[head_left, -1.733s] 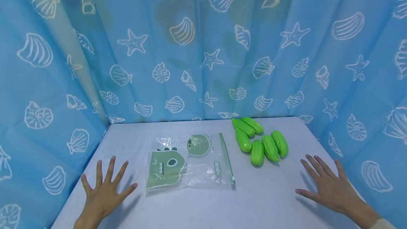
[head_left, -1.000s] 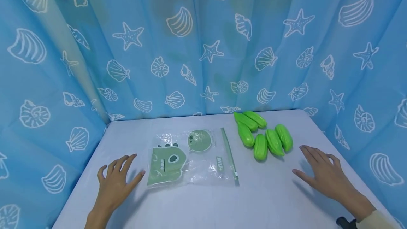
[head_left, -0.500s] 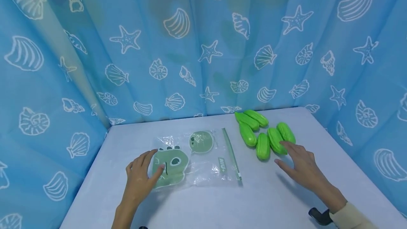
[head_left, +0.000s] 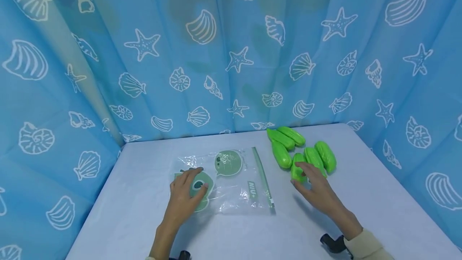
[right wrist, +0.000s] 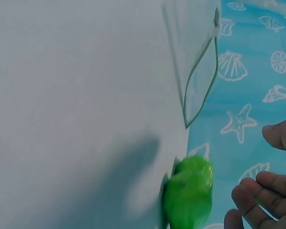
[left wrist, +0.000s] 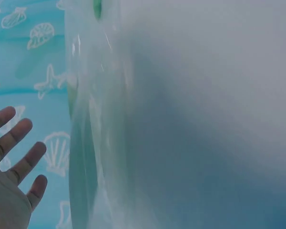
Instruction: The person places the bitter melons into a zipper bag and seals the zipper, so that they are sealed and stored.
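Note:
A clear plastic zip bag [head_left: 234, 202] printed with green cartoon creatures lies on the table. Its green-edged mouth [right wrist: 217, 59] shows slightly parted in the right wrist view. Over the bag's left part hovers my left hand [head_left: 181, 200], fingers relaxed and holding nothing; it covers some of the creature print. To the bag's right sit several glossy, bright green, ridged oblong pieces [head_left: 281, 154] shaped like small vegetables. My right hand [head_left: 321, 191] is above the nearest of them, fingers loosely bent, and overlaps one green piece [head_left: 297, 167] in the head view. It holds nothing.
A white cloth-covered table [head_left: 144, 163] carries everything. Blue curtains [head_left: 223, 71] with white shell and starfish prints enclose it at the back and both sides. Black wrist devices [head_left: 332, 244] sit below both hands.
Both hands have come inward from the table's sides, and their spread fingers have relaxed. The left is now over the bag, the right by the green pieces. The head view has shifted slightly.

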A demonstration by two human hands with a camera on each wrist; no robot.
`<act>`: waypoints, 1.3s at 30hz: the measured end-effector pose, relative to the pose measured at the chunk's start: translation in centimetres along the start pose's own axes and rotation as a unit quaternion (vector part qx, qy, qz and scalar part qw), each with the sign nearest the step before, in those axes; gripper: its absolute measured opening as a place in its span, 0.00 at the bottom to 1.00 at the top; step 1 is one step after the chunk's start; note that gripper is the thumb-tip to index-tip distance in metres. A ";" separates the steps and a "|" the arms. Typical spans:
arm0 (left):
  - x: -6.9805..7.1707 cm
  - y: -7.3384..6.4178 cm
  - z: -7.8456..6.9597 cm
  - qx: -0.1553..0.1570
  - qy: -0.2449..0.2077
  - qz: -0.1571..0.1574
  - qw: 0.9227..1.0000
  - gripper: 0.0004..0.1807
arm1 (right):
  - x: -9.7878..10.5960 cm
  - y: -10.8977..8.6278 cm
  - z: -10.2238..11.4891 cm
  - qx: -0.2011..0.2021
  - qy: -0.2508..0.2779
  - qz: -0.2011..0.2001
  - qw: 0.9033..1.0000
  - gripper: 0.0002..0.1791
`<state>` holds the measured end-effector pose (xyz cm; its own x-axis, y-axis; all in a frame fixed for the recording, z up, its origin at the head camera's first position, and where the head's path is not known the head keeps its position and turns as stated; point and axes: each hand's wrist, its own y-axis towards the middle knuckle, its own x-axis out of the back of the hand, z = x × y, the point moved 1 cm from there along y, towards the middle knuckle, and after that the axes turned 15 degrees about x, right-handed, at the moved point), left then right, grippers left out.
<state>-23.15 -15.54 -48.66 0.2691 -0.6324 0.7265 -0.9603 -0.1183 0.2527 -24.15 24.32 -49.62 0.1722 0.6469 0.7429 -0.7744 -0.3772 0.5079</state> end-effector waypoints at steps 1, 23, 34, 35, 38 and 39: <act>-0.3 0.1 -0.4 -0.002 -0.004 0.003 1.000 0.26 | -0.2 0.3 0.1 0.001 0.005 -0.001 1.000 0.30; -5.1 1.1 -4.6 -0.070 -0.060 0.029 0.995 0.20 | -4.8 1.7 -0.1 -0.004 0.117 0.016 0.993 0.20; -6.5 1.4 -5.8 -0.054 -0.061 0.051 0.995 0.20 | -7.5 3.2 -0.8 -0.009 0.116 0.020 0.993 0.17; -6.6 1.4 -5.9 -0.054 -0.060 0.052 0.995 0.20 | -7.7 3.3 -0.9 -0.011 0.111 0.020 0.994 0.18; -6.5 1.6 -5.9 -0.056 -0.062 0.056 0.995 0.19 | -8.3 3.6 -1.2 -0.010 0.104 0.021 0.994 0.19; -6.5 1.6 -5.9 -0.058 -0.063 0.056 0.995 0.19 | -8.5 3.8 -1.3 -0.007 0.103 0.020 0.994 0.20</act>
<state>-26.02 -7.15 -49.21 0.1426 -0.7278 0.6708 -0.9670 0.0422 0.2513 -29.36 18.26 -54.61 0.0137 0.7536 0.6572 -0.7869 -0.3974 0.4721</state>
